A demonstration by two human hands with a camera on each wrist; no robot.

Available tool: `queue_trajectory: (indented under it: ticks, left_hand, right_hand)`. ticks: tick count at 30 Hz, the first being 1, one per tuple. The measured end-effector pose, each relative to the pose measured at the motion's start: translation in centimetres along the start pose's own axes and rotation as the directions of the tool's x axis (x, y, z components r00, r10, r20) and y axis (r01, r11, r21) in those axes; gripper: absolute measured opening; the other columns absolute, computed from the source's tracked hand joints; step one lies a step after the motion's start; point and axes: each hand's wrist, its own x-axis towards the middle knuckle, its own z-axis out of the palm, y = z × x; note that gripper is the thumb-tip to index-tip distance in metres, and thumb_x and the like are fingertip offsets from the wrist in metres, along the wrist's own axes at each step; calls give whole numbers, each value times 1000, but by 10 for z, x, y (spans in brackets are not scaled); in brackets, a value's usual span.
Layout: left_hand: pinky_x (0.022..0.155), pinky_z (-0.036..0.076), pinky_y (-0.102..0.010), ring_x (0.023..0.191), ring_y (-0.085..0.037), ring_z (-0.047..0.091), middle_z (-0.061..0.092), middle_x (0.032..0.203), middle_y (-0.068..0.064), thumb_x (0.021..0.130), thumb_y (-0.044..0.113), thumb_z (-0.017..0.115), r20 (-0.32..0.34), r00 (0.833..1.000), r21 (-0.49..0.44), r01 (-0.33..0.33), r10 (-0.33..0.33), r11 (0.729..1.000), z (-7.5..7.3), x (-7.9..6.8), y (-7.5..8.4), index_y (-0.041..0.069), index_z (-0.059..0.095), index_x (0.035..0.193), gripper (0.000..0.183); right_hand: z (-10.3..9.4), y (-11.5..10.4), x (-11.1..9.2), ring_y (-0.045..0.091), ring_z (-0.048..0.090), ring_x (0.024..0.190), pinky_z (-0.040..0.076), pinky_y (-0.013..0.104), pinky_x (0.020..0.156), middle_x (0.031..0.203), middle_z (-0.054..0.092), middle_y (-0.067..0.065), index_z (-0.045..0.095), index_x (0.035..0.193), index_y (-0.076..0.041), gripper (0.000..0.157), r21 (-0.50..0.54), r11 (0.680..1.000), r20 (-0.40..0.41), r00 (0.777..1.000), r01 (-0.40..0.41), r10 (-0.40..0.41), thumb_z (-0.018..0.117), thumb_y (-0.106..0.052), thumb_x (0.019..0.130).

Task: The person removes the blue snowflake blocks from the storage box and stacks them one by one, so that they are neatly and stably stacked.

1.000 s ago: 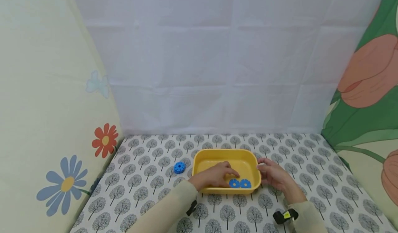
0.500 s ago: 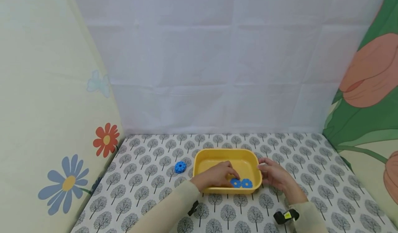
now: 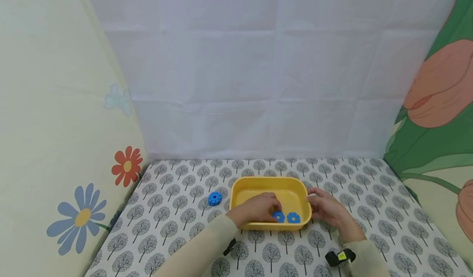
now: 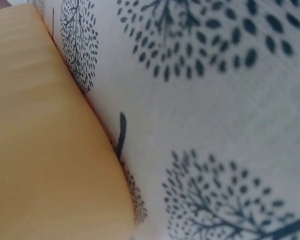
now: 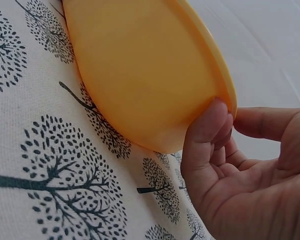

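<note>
Inside the shallow yellow tray (image 3: 269, 226), my left hand (image 3: 261, 207) reaches down with bent fingers and pinches the edge of a blue notched plastic disc (image 3: 279, 216). Its fingertips are partly hidden behind the hand. A second blue notched disc (image 3: 293, 218) lies flat on the tray floor, a small gap to the right of the first. At the tray's right end my right hand (image 3: 327, 208) holds the rim. In the right wrist view, thumb and fingers pinch the yellow rim (image 5: 222, 70). The left wrist view shows only the tray's outer wall (image 4: 50, 150) and cloth.
A small stack of blue notched discs (image 3: 214, 199) sits on the tree-print cloth (image 3: 166, 231), left of the tray. A white sheet (image 3: 229, 84) hangs behind the table, and printed flower cloths (image 3: 81, 125) flank it on both sides.
My left fingers have closed in on the nearer disc in the tray and drawn it slightly left, away from the other one. The right hand keeps its place on the rim.
</note>
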Motion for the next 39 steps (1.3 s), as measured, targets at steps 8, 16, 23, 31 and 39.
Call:
queue_trajectory:
  ticks: [8,16,23,31,39]
  left_hand:
    - [81,49,-23,82,0,55,63,95,16,81,41,84,-33,993,-168,107,-114,980,-3,-3,1,23,71,110,37]
    - [92,50,-29,97,-2,57,65,108,15,82,38,83,-106,984,-224,119,-146,967,-19,-17,5,22,69,117,41]
    - [91,50,-30,99,-10,58,63,107,10,82,28,82,-139,979,-284,103,-147,953,-35,-28,2,17,67,116,39]
    - [80,50,-30,91,-13,55,63,110,6,85,26,78,-231,961,-264,91,-155,960,-47,-44,-12,13,67,121,40]
    - [69,44,-28,82,-14,48,62,104,4,82,20,79,-316,931,-280,92,-182,956,-56,-61,-25,12,68,119,40]
  right_hand:
    - [0,0,0,19,68,81,59,34,71,96,67,8,44,124,-4,25,4,1000,6,1000,6,-6,53,-16,105]
    - [1,0,-1,19,68,80,58,34,71,96,67,8,44,124,-4,25,6,1000,5,1000,12,-12,54,-17,105]
    - [-1,1,0,19,68,81,59,34,71,96,67,9,43,126,-2,27,6,1000,3,1000,8,-9,53,-16,105]
    - [-1,0,0,19,67,79,59,35,70,95,66,9,44,126,-3,27,2,1000,-8,1000,0,0,54,-17,105]
    - [0,-1,1,19,67,79,58,34,70,95,65,9,44,125,-3,27,-2,1000,-18,1000,-10,10,54,-16,104]
